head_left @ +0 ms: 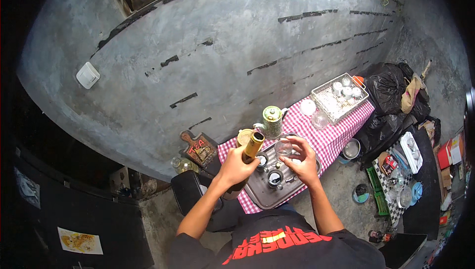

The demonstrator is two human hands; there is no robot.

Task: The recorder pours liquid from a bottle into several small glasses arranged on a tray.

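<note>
My left hand (236, 169) is wrapped round a dark bottle with a gold foil neck (254, 143), its open mouth tilted up. Between the fingers of my right hand (303, 161) is a small clear glass (283, 147), held just right of the bottle. Both are above a grey-brown tray (256, 193). On that tray stand a dark cup (274, 178) with something pale inside and another dark cup (261, 160), partly covered by my left hand. Small pieces lie around the cups, too small to name. The bottle's lower part is mostly hidden by my hand and arm.
A patterned green pot (272, 121) and a yellowish container (243, 137) stand behind the tray on a red-checked tablecloth (346, 134). A wire-sided basket (326, 101) holds several pale cups. Black bags (391, 91) are heaped at right; a dark stool (187, 190) stands at left.
</note>
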